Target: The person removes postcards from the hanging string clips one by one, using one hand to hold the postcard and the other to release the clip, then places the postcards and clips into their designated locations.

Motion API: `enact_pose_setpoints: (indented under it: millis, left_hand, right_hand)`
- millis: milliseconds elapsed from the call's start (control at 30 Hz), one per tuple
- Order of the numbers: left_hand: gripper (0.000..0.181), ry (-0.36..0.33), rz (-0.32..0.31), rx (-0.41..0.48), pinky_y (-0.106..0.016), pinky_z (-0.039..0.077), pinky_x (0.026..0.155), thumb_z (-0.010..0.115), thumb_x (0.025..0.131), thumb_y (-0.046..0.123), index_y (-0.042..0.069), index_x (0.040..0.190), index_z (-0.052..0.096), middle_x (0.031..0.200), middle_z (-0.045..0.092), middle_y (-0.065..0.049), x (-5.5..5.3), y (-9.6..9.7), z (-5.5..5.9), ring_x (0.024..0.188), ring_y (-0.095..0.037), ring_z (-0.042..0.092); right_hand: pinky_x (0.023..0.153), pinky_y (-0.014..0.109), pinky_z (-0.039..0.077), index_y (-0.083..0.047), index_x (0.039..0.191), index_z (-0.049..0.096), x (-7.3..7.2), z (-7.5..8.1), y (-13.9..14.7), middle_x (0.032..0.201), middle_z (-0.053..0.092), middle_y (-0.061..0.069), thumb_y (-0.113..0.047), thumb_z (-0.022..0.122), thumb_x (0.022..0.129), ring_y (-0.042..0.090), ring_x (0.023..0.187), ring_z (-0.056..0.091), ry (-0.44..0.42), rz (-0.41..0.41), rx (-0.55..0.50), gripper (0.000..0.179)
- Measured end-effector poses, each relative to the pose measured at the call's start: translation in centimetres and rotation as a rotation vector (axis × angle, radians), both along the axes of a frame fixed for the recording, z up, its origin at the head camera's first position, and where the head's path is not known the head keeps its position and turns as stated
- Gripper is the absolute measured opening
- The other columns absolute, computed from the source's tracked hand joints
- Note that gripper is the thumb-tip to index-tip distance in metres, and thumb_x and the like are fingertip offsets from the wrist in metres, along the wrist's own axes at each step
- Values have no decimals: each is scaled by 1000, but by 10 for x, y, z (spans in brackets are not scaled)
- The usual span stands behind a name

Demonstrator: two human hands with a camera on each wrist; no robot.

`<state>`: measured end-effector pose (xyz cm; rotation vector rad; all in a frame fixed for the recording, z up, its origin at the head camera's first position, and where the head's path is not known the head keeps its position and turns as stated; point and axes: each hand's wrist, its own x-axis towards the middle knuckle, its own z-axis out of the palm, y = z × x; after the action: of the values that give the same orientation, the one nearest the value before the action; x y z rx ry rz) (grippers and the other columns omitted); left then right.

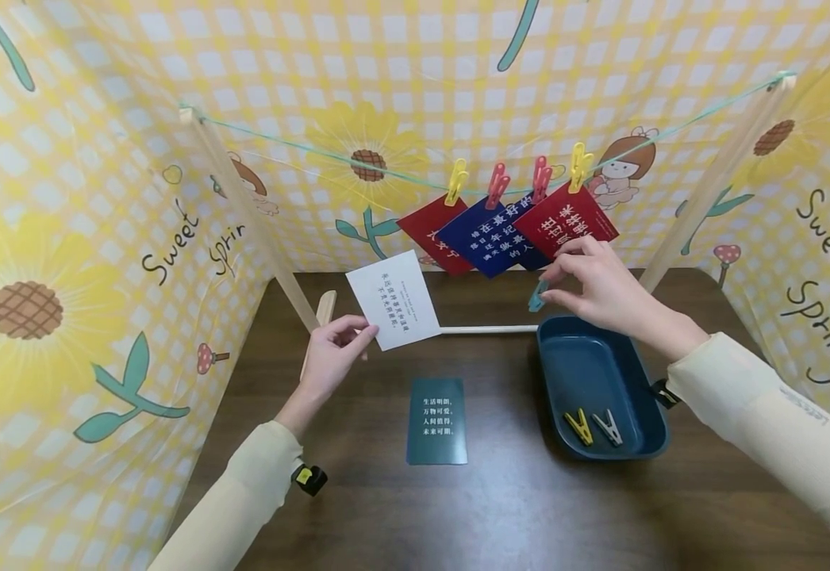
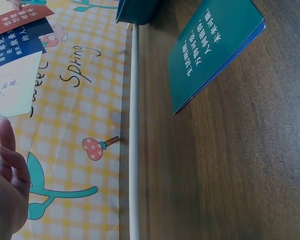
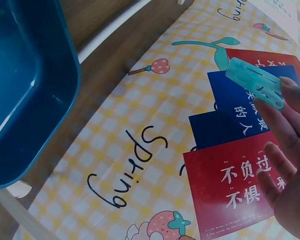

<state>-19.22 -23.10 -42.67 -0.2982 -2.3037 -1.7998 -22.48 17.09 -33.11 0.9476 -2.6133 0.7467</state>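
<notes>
We see the left hand (image 1: pixel 332 353) pinching the white card (image 1: pixel 395 301) near its lower left edge, fingers closed on it, card held up below the green line (image 1: pixel 301 147) and left of the hung cards. Right hand (image 1: pixel 597 281): thumb and fingers pinch the teal clothespin (image 1: pixel 538 296), just above the far end of the blue tray (image 1: pixel 601 349). On the line we count four clips, yellow, red, red, yellow, holding the left red card (image 1: pixel 429 230), the front blue card (image 1: pixel 482 238), the rear blue card (image 1: pixel 532 255) and the right red card (image 1: pixel 554 222), all overlapping. In the tray we get a yellow clothespin (image 1: pixel 578 426) beside a grey clothespin (image 1: pixel 607 427). The green card (image 1: pixel 437 420) lies on the worktop (image 1: pixel 501 507), left of the tray; we see a blue edge under it.
</notes>
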Motion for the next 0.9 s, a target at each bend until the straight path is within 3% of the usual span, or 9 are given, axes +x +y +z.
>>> enact_pose_setpoints:
  millis: [133, 300, 467, 900]
  left_hand:
    - [11, -13, 4, 3, -18, 43, 52, 74, 94, -2, -12, 99, 72, 75, 69, 0, -8, -5, -16, 54, -29, 59]
    - [11, -5, 10, 30, -18, 45, 51, 76, 94, 1, -9, 99, 74, 77, 71, -3, -9, -5, -22, 53, -13, 59]
    - [11, 23, -7, 54, -21, 47, 51, 77, 93, 3, -7, 97, 74, 75, 71, 6, -9, -4, -25, 52, -14, 59]
    - [11, 27, -34, 74, -19, 48, 52, 76, 93, 0, -10, 98, 73, 78, 72, 8, -8, -1, -22, 53, -9, 58]
  right_hand:
    - [99, 60, 38, -3, 101, 76, 2, -3, 3, 110, 70, 18, -5, 88, 81, 38, 120, 49, -26, -8, 7, 23]
    - [100, 62, 38, -3, 103, 75, 5, -7, 7, 115, 68, 21, -6, 88, 81, 39, 122, 48, -48, -22, 17, 26]
    - [99, 62, 39, -3, 106, 75, 7, -11, 10, 114, 67, 20, -5, 89, 80, 39, 120, 49, -40, -29, 7, 29]
    - [101, 64, 38, -4, 109, 74, 8, -15, 13, 115, 69, 19, -6, 88, 81, 40, 123, 50, -35, -11, 14, 31]
